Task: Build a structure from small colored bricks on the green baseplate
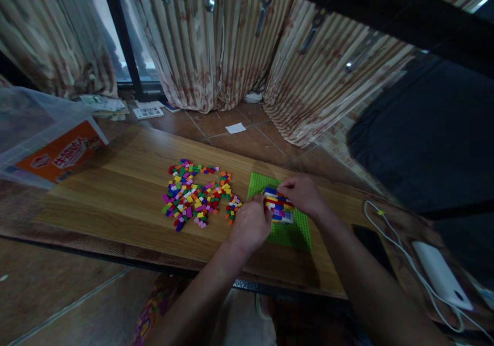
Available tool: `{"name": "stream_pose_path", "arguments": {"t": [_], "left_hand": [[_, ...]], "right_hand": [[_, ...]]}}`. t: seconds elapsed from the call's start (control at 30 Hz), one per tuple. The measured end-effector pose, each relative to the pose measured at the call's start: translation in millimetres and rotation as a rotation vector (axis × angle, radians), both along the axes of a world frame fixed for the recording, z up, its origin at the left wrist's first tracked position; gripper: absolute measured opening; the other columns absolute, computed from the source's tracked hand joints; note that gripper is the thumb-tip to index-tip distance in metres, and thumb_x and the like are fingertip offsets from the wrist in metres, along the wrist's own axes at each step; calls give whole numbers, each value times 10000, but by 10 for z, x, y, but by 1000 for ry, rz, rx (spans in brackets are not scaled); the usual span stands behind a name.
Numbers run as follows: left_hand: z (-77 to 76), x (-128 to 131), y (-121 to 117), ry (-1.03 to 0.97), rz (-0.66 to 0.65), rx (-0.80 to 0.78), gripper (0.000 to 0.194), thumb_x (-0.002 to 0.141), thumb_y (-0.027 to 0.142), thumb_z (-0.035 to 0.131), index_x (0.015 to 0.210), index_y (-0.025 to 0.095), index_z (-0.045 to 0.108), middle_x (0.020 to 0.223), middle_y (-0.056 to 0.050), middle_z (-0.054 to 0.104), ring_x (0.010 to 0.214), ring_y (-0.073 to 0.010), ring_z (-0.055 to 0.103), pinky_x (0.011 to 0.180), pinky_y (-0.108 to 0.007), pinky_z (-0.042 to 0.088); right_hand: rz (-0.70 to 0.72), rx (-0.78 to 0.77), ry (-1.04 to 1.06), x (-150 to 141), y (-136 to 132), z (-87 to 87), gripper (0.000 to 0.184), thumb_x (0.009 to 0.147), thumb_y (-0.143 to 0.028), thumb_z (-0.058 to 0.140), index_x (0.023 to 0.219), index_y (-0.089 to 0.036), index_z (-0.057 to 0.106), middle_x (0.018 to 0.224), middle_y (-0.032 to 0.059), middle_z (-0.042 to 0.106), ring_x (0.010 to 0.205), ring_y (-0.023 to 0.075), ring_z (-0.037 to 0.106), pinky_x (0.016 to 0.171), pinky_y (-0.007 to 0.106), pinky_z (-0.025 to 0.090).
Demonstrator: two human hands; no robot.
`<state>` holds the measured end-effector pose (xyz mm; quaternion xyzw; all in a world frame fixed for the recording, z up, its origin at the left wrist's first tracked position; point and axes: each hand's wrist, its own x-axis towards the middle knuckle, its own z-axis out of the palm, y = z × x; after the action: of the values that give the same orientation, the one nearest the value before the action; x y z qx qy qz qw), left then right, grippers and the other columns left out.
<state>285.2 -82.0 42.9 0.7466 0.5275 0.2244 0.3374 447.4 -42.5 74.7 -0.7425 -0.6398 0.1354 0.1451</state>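
A green studded baseplate [289, 239] lies on the wooden bench. On it stands a low build of toy bricks [281, 208] in rows of blue, red, white, yellow and other colours. My left hand [251, 221] is closed at the build's left side, fingertips against its edge; whatever they grip is hidden. Over the upper right corner of the build, my right hand [303, 194] makes a pinch, and anything between its fingertips is too small to make out. A spread of loose toy bricks [196, 194] in many colours lies left of the baseplate.
A clear plastic bin [46, 104] with an orange label stands at the bench's [116, 181] left end. Right of my right forearm are a dark phone [372, 248], a white power bank [442, 274] and a white cable [409, 256]. Curtains [216, 48] hang behind.
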Motion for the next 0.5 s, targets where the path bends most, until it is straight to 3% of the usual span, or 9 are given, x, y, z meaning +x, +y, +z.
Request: {"name": "stream_pose_path", "arguments": {"t": [0.5], "left_hand": [[-4,-1,-1,-4,-7,24,260,863,205,491,1092,132,592,1000,-115,701,916,-217,667,838,-314,513]], "right_hand": [[74,13,-6,-15,6,37,175,740,-196,611,637,-183,751,618,24,717,559,143,620,539,241,394]]}}
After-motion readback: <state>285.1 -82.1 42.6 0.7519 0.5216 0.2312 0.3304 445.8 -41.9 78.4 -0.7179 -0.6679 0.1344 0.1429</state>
